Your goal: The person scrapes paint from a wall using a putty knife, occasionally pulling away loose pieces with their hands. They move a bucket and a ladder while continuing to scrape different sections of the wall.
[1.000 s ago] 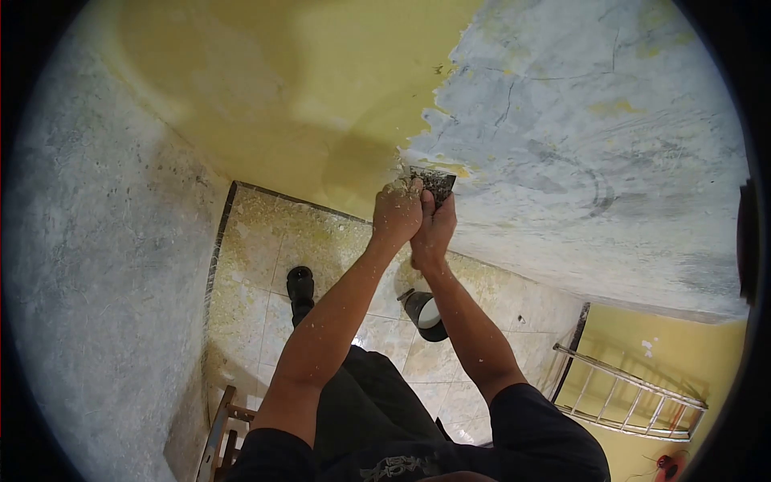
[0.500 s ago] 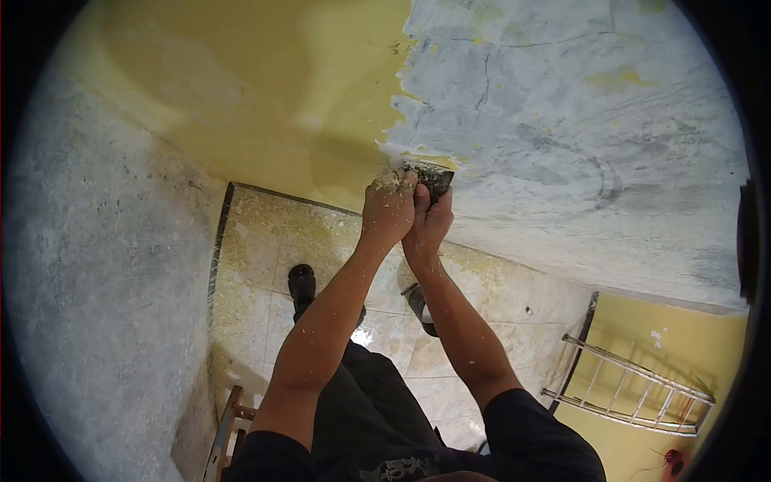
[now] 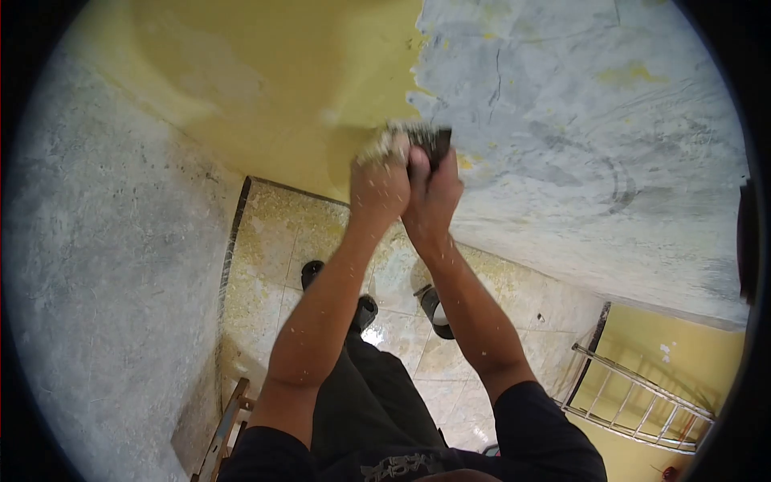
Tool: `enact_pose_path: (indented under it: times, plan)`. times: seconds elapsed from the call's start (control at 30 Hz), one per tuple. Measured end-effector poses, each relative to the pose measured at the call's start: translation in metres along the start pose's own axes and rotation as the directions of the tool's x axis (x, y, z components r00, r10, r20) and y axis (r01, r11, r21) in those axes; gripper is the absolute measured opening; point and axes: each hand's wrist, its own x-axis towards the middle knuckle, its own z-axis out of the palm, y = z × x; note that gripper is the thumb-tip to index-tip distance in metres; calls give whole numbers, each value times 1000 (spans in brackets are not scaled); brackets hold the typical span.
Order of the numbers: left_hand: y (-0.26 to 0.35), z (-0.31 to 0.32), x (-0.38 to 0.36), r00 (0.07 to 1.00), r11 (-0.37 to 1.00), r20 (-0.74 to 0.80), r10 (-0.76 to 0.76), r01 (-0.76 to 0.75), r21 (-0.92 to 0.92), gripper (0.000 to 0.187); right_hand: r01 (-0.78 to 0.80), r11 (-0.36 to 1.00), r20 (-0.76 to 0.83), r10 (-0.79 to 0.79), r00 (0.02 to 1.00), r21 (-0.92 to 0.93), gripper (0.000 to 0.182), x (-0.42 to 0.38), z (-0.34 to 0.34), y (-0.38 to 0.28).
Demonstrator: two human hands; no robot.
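Both my hands grip one dark, flat-bladed scraper (image 3: 434, 143) against the wall, at the ragged edge between yellow paint (image 3: 305, 72) and the bare grey-white surface (image 3: 554, 104). My left hand (image 3: 381, 178) is closed at the scraper's left side, its knuckles coated with pale paint flakes. Close beside it, my right hand (image 3: 434, 193) is wrapped round the tool from the right, with the thumbs near each other. Flakes lie along the blade's upper edge and on both forearms. The handle is hidden by my hands.
A grey wall (image 3: 104, 241) stands at the left. The tiled floor (image 3: 401, 329) below is littered with flakes. A metal ladder (image 3: 634, 398) leans at the lower right, and a wooden frame (image 3: 227, 426) stands at the lower left.
Both hands and the scraper have moved up along the wall. The strip of yellow paint where the blade was is mostly gone. The view has shifted slightly.
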Motion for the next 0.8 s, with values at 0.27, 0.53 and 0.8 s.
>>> enact_pose_path:
  times: [0.27,0.53,0.8]
  plan:
    - [7,-18,0,999,996,34,30,-33,79,13,28,989,-103,-13,995,143,17,-13,14,-9]
    - [-23,28,-36,968,997,241,-69,57,60,17,-41,997,-60,45,997,61,21,-35,16,22]
    - [-4,-3,0,957,983,249,-150,171,-64,17,-15,989,-69,26,997,149,21,-18,21,22]
